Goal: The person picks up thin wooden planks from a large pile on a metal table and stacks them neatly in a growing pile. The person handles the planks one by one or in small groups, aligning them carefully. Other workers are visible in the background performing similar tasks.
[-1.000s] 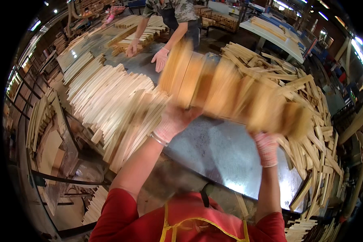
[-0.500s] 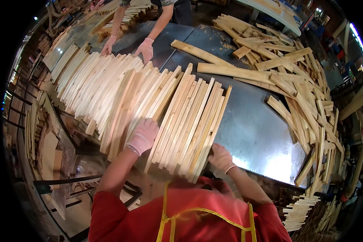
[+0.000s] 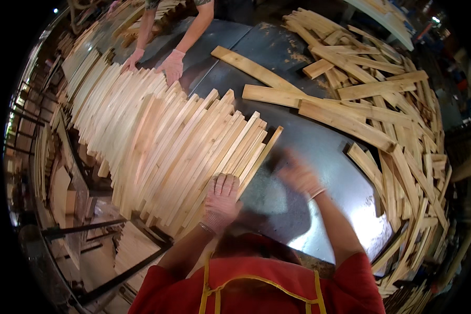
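Observation:
Wooden strips (image 3: 178, 152) stand side by side in a long row on the metal table. My left hand (image 3: 221, 201), in a pale pink glove, rests on the near ends of the rightmost strips, its fingers stretched out over them. The outermost strip (image 3: 264, 157) on the right stands slightly apart at its far end. Over the bare metal to the right of the row is my right hand (image 3: 301, 175), gloved too. Motion smears its fingers, and nothing can be made out in them.
A heap of loose boards (image 3: 387, 99) covers the table's right side, and two long boards stick out toward the middle. Across the table a co-worker's gloved hands (image 3: 171, 65) touch the far ends of the row. A metal frame (image 3: 89, 230) stands at the lower left.
The separate bundle of strips on the right now lies against the row. My left hand has moved right onto its near ends. My right hand has left the bundle and moved out over the metal.

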